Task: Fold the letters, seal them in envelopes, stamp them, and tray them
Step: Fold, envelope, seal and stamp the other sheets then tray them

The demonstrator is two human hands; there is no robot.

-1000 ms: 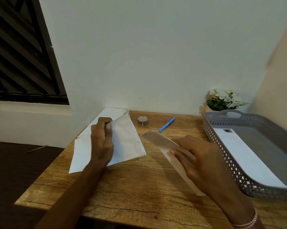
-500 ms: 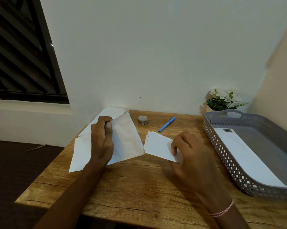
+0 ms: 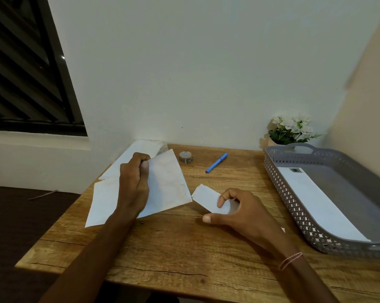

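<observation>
My left hand (image 3: 133,182) grips a white envelope (image 3: 167,184) at its upper left, holding it tilted above a loose sheet (image 3: 101,200) at the table's left. My right hand (image 3: 239,213) holds a folded white letter (image 3: 206,196) low over the table's middle, its free corner almost touching the envelope's lower right corner. The index finger curls onto the letter and the thumb points left below it. More white papers (image 3: 138,152) lie at the back left. A stamped envelope (image 3: 311,197) lies in the grey perforated tray (image 3: 294,206) on the right.
A roll of stamps (image 3: 186,157) and a blue pen (image 3: 216,162) lie near the wall. A pot of white flowers (image 3: 292,130) stands behind the tray. The wooden table (image 3: 184,254) ends at the left and front; a wall closes the right side.
My right hand has lowered the folded letter and brought it closer to the envelope's corner. The left hand and envelope have barely moved.
</observation>
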